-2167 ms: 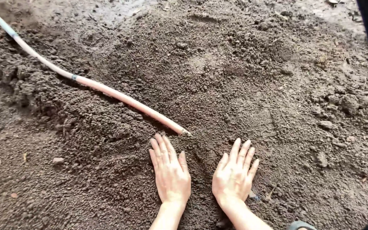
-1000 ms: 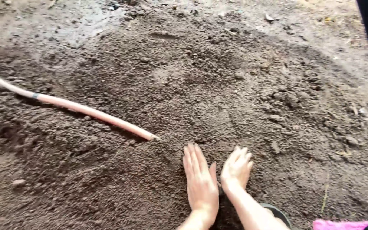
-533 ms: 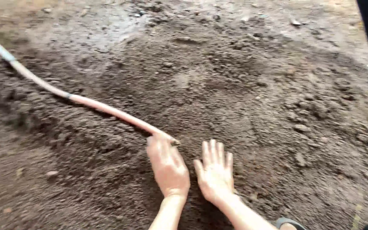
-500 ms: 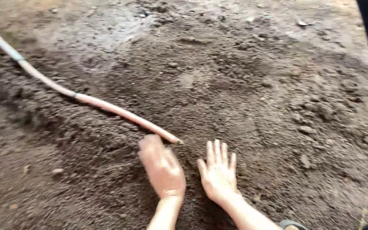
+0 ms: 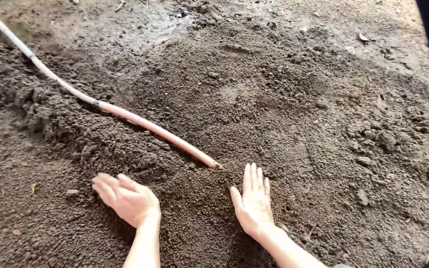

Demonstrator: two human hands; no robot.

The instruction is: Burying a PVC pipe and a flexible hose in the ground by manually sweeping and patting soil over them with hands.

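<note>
Both hands lie open and flat on a wide heap of dark soil (image 5: 274, 109), and neither one grips anything. The left hand (image 5: 125, 198) is spread with the fingers pointing to about ten o'clock, and the right hand (image 5: 252, 206) has its fingers close together, pointing to twelve o'clock. The main risk I see is the long pale pink hose (image 5: 140, 121), which runs from ten o'clock at the top left corner down to its end, just beside the right fingertips. If a hand sweeps outward, it could push loose soil over that end and bury it, or knock the hose out of its place. A second risk is the hard clods at about three o'clock of the right hand: bare palms pressed over them could get scratched, and there may be small sharp pieces under the surface, though the picture is too coarse to tell this. Soil could also slide off the heap toward the flatter, packed ground (image 5: 125, 25) at eleven o'clock if it is pushed too far. The soil itself is dark brown and crumbly, with many small grains and some bigger lumps. It looks a little damp, and its surface is uneven. It fills almost the whole view, and the hands rest at its six o'clock edge.
</note>
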